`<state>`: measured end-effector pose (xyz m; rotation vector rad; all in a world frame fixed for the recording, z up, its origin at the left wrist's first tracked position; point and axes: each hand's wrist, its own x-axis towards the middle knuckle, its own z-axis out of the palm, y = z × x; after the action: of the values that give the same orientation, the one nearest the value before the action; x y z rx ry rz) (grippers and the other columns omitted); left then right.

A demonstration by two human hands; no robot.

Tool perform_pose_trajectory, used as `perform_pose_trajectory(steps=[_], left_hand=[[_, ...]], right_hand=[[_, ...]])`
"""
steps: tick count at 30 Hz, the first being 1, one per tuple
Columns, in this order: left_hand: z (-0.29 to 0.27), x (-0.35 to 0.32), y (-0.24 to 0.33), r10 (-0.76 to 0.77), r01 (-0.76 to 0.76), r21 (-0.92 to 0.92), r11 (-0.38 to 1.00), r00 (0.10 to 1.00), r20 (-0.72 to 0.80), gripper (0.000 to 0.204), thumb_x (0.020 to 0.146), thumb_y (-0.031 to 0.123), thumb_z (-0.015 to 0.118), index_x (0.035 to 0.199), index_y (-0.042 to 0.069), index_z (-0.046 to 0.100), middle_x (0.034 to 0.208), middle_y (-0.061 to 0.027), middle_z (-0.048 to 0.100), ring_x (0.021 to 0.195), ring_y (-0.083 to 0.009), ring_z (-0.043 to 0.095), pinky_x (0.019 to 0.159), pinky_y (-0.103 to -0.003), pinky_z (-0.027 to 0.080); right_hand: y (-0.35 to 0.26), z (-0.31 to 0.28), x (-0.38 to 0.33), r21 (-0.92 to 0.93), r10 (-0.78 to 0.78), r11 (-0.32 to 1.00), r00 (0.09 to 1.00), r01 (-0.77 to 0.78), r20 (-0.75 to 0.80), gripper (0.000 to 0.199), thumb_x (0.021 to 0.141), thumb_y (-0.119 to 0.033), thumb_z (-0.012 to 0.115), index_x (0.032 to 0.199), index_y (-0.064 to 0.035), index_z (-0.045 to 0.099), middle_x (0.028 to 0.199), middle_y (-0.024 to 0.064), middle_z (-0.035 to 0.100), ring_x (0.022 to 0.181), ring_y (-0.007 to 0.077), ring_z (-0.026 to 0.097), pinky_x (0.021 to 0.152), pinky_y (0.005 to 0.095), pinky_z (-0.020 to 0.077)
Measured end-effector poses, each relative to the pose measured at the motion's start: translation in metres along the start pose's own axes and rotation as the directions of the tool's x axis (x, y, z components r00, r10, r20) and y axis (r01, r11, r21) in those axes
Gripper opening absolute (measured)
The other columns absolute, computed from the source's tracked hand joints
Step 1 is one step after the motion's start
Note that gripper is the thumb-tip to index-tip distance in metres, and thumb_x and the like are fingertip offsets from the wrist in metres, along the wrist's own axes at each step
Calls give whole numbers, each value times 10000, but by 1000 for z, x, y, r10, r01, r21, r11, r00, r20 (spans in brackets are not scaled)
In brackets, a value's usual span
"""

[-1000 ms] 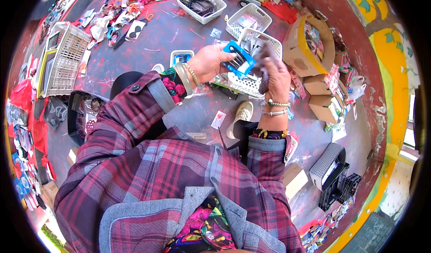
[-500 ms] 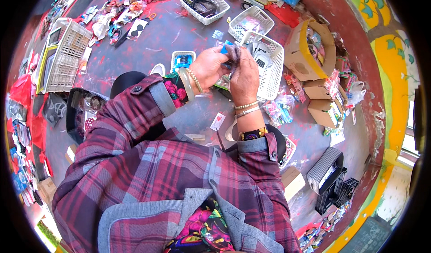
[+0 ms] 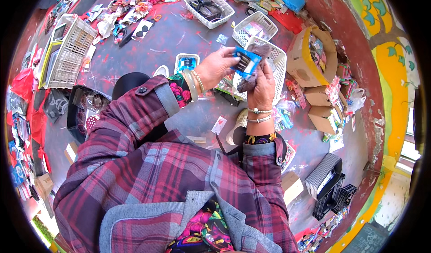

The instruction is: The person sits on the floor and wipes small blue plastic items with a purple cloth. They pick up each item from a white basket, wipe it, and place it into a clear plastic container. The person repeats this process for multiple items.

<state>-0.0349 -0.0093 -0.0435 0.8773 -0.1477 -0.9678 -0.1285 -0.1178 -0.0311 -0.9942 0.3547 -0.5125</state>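
Note:
My left hand [image 3: 216, 69] pinches the left edge of a small blue packet [image 3: 246, 63] that shows several dark strips, perhaps hair clips. Behind and around it, a fuzzy grey-brown cloth [image 3: 248, 84] is bunched in my right hand [image 3: 263, 88], whose fingers are closed around it. The cloth also sticks out above the packet. Both hands are above a white perforated basket [image 3: 279, 69], partly hiding it and its contents. A smaller white tray [image 3: 199, 61] holding blue packets sits left of the hands.
Beyond are two more white baskets [image 3: 232, 11] with small goods. On the right stands a cardboard box [image 3: 294, 58] near smaller open boxes [image 3: 321, 117]. A white crate [image 3: 72, 55] and a black bin [image 3: 74, 123] are at left. Small accessories [image 3: 134, 6] lie heaped at the far left.
The blue packet has turned to face up and is now largely uncovered. My right hand has moved slightly right and nearer with the fuzzy cloth. The view has shifted a little.

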Motion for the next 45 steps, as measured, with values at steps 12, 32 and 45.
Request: perform_pose_trajectory(steps=[12,32,45], left_hand=[[1,-9,-8,-32,105,-398,911,982,187,311,965,311,382,1120,85,528,1108,-47,576,1009,-168,545,874,-357,438],[-12,2,-6,-108,171,-385,907,978,180,344,980,255,337,1185,13,468,1161,-126,546,1055,-238,544,938,-424,442],[-34,2,37,-19,-2,-270,963,997,-75,390,978,313,304,1167,29,493,1105,-126,590,947,-238,599,831,-401,481]], right_hand=[[19,8,-4,-770,-454,350,816,534,359,365,825,20,503,1186,-24,535,1166,160,568,1071,293,552,926,352,417],[15,-11,5,-569,-512,668,851,480,118,327,879,10,447,1193,-20,532,1115,104,590,1006,200,576,839,316,475],[27,13,-32,-774,-50,233,802,589,595,233,743,-25,558,963,-66,624,994,128,621,878,320,583,734,393,482]])
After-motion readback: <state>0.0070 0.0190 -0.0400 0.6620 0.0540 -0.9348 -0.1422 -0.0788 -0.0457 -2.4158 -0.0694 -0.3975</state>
